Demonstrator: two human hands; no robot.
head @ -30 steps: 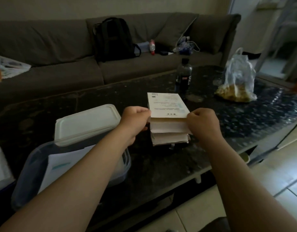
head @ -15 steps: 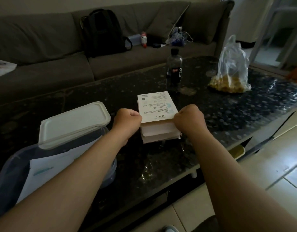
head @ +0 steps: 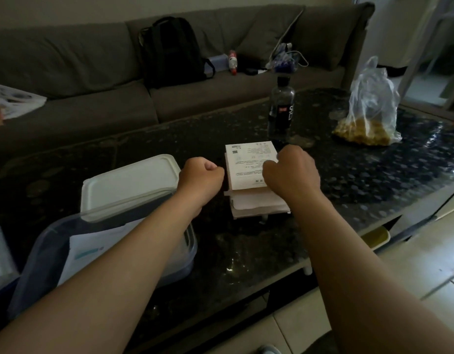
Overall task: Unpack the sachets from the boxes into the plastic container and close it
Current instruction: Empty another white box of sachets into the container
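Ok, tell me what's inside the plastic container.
A flat white sheet or sachet with a teal mark lies in the plastic container. The white lid resting over its far end and the left forearm hide the rest, so anything beneath cannot be seen.

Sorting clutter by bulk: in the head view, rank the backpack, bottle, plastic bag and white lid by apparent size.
1. white lid, though it is nearest the camera
2. backpack and plastic bag: look about alike, unranked
3. bottle, clearly smallest
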